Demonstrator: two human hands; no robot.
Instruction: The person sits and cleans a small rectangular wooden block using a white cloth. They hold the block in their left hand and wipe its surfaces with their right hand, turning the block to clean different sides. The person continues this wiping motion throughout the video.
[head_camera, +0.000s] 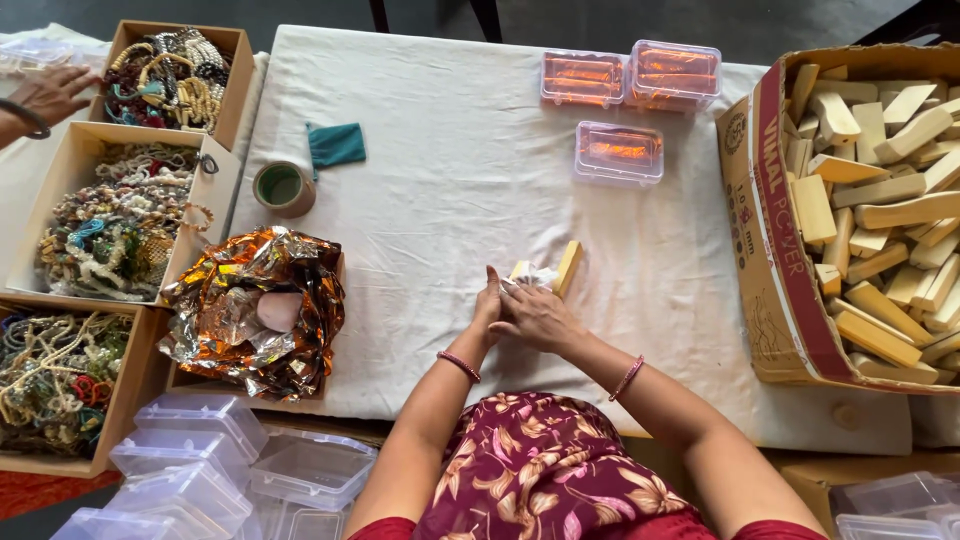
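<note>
Both hands meet mid-tabletop, nearer the near edge: left hand (488, 308) and right hand (537, 318) closed together on a pale wooden block (567, 268) with white wrapping (532, 276). Three clear lidded boxes (619, 153) sit toward the far edge. Carton of wooden blocks (775, 230) at the right edge, foil sheets (255, 310) left.

Three filled clear boxes (620, 110)

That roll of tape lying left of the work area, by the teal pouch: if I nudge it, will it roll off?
The tape roll lies flat on the white cloth, so it should slide, not roll. It looks stiff and probably light. The cloth may drag on it; the teal pouch sits close beside it.
</note>
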